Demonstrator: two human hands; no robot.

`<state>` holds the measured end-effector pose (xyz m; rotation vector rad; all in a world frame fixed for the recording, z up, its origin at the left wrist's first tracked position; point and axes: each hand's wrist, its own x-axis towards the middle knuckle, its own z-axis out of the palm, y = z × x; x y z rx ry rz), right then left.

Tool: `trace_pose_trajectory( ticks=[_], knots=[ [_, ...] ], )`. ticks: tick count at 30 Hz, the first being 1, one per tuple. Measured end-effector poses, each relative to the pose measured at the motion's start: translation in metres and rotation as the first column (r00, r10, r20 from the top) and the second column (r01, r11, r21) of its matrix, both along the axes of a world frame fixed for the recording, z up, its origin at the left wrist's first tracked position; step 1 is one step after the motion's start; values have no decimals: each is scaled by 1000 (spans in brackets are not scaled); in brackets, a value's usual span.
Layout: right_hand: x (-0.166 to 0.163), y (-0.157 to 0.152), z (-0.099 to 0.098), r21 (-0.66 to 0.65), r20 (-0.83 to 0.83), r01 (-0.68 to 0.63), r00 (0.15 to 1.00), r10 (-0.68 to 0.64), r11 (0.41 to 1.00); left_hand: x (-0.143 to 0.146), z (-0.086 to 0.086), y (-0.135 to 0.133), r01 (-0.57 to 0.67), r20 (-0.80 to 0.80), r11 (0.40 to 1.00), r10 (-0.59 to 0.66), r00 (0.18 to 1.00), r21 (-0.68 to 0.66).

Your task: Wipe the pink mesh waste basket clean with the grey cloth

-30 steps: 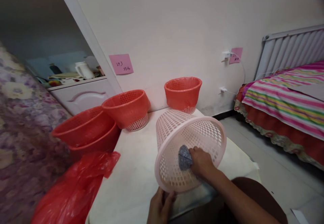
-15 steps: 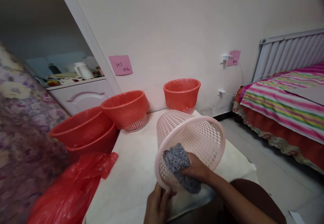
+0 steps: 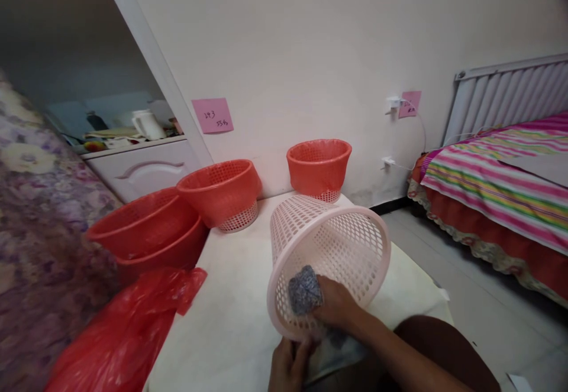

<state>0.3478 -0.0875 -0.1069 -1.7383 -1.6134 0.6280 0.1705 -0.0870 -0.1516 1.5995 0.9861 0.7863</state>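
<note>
A pale pink perforated plastic basket (image 3: 290,232) lies tipped on its side on the table (image 3: 235,297), its open mouth turned toward me. At the lower rim my left hand (image 3: 290,362) grips the edge, fingers closed on it. My right hand (image 3: 335,303) reaches into the mouth with a grey speckled cloth (image 3: 306,290) bunched in its fingers. The cloth is against or close to the inner wall at the left; exact contact is hard to tell. Part of the cloth hangs below the hand, mostly hidden.
Behind stand a red basket with a bag liner (image 3: 319,164) and another lined basket (image 3: 222,194). At left are stacked red basins (image 3: 146,226) and a red plastic bag (image 3: 124,327). A brown rounded shape (image 3: 435,344) is at lower right, a bed (image 3: 501,197) beyond.
My right hand and the cloth have moved down slightly inside the basket. The basket has shifted a little left and down, and my left hand has slid right along the rim.
</note>
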Motion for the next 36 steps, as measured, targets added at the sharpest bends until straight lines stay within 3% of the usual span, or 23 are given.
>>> trace_pose_trajectory(
  ticks=[3, 7, 10, 12, 14, 17, 20, 24, 28, 30, 32, 36],
  knots=[
    [-13, 1, 1, 88, -236, -187, 950, 203, 978, 0, -4, 0, -19, 50, 999, 17, 999, 29],
    [-2, 0, 7, 168, -335, -262, 892, 305, 950, -11, 17, 4, -14, 2, 999, 14, 1000, 41],
    [19, -3, 13, 209, -108, -51, 991, 75, 977, -22, 40, 6, -30, -88, 995, 38, 995, 92],
    [33, -6, 17, 232, 78, 129, 986, -150, 964, -28, 49, 5, -34, -130, 992, 50, 990, 121],
    [44, -7, 17, 210, 163, 232, 950, -268, 950, -30, 52, 3, -53, -145, 988, 74, 987, 142],
    [47, -6, 11, 122, 238, 280, 923, -302, 952, -23, 42, -1, -80, -128, 991, 93, 988, 104],
    [31, -3, 1, 16, 226, 229, 947, -227, 973, -10, 23, -2, -63, -77, 998, 64, 995, 16],
    [1, 0, -3, 6, 22, 22, 1000, -22, 1000, 4, -3, -2, -117, 22, 993, 116, 993, 21],
    [-14, 0, 2, 120, -226, -209, 946, 232, 970, 3, -13, 0, -112, 74, 994, 113, 991, -6],
    [-11, 0, 5, 161, -271, -258, 917, 294, 953, -3, -6, 3, -95, 52, 995, 94, 994, 12],
    [-3, -2, 8, 198, -250, -216, 932, 262, 956, -11, 10, 6, -74, -6, 996, 74, 997, 48],
    [26, -9, 17, 298, -82, 83, 995, -61, 951, -28, 46, 7, -58, -146, 990, 77, 986, 126]
  ],
)
